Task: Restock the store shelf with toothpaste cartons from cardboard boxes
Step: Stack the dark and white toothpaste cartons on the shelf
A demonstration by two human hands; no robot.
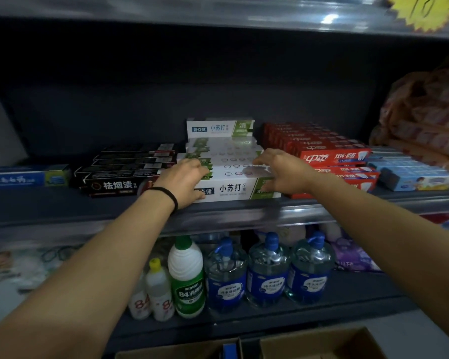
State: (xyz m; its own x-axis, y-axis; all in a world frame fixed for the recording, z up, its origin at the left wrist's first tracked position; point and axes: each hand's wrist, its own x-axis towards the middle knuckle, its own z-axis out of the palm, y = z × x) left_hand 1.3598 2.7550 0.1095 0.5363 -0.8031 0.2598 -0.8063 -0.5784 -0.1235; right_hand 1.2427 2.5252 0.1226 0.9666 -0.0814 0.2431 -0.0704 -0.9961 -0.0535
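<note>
Front white-green carton (235,189) lies at the shelf (62,203) lip, long axis 9-to-3. Left hand (183,183) curls round its 9 o'clock end, right hand (280,172) its 3 o'clock end; both equally near. White stack continues toward 12.

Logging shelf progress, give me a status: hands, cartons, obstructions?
Left hand and right hand grip front white-green carton. It sits at shelf edge. Black cartons left, red cartons right; nothing blocking.
</note>
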